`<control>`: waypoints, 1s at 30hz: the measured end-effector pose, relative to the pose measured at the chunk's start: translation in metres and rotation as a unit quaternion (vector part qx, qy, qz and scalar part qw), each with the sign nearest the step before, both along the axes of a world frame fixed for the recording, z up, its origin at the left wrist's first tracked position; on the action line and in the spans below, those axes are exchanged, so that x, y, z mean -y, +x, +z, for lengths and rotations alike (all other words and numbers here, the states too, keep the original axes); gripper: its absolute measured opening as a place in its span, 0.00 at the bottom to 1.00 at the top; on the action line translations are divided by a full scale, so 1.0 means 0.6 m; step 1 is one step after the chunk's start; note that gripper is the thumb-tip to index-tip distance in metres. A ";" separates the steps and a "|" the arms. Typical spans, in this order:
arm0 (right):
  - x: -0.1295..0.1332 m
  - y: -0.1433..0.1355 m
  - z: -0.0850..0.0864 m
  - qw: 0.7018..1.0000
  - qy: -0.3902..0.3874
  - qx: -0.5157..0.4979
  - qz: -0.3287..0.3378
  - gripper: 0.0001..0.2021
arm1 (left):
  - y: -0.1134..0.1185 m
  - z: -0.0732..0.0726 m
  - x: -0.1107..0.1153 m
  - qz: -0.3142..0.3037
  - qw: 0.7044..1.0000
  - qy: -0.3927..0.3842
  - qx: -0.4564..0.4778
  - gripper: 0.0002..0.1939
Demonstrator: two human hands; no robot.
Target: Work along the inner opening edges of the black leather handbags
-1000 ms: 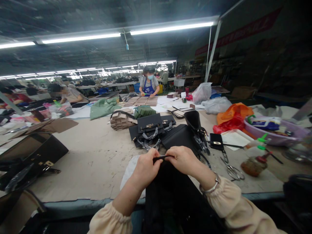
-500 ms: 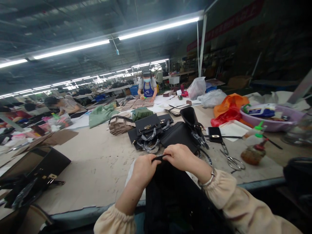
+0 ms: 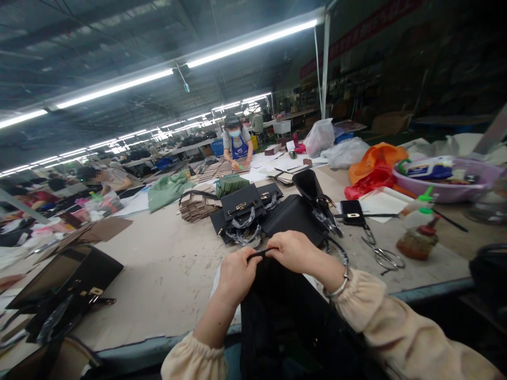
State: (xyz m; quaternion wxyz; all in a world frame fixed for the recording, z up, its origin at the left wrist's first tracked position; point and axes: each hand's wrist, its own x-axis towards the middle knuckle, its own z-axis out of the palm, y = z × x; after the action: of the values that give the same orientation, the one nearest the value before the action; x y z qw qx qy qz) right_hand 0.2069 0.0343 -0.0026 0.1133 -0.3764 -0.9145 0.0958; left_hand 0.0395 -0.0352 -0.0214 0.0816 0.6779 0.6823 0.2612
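Both of my hands pinch the top edge of a black bag (image 3: 283,295) at the near side of the table. My left hand (image 3: 236,274) is closed on the edge from the left, its thumb on top. My right hand (image 3: 293,252) grips the same edge close beside it, fingers bent. The bag hangs down toward my lap, and its lower part is dark and hard to make out. Just beyond my hands lie several black handbags (image 3: 241,203) with gold clasps and plastic-wrapped handles.
Scissors (image 3: 382,256), a glue bottle (image 3: 419,240) and a phone (image 3: 351,212) lie to the right, before a purple basin (image 3: 455,184). Another black bag (image 3: 67,279) stands at left. Brown stacked pieces (image 3: 198,205) lie farther back. A co-worker (image 3: 238,145) works across the table.
My hands keep their hold on the bag's edge with hardly any movement. The view has shifted slightly. Across the table, the co-worker's head and hands have moved a little.
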 end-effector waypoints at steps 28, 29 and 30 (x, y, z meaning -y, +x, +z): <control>0.007 -0.001 -0.001 1.000 -0.001 -0.018 -0.021 0.13 | 0.010 0.018 0.014 -0.038 0.970 0.140 -0.195 0.06; 0.007 0.000 -0.001 1.000 -0.001 -0.019 -0.021 0.13 | 0.010 0.017 0.012 -0.039 0.973 0.134 -0.186 0.06; 0.007 0.000 -0.002 1.000 -0.001 -0.020 -0.021 0.13 | 0.010 0.016 0.011 -0.040 0.975 0.128 -0.175 0.06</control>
State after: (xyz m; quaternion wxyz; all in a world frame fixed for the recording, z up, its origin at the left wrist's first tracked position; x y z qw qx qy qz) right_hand 0.2070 0.0302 -0.0036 0.1329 -0.3937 -0.9039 0.1013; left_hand 0.0455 -0.0420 -0.0120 -0.1156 0.7449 0.6191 0.2202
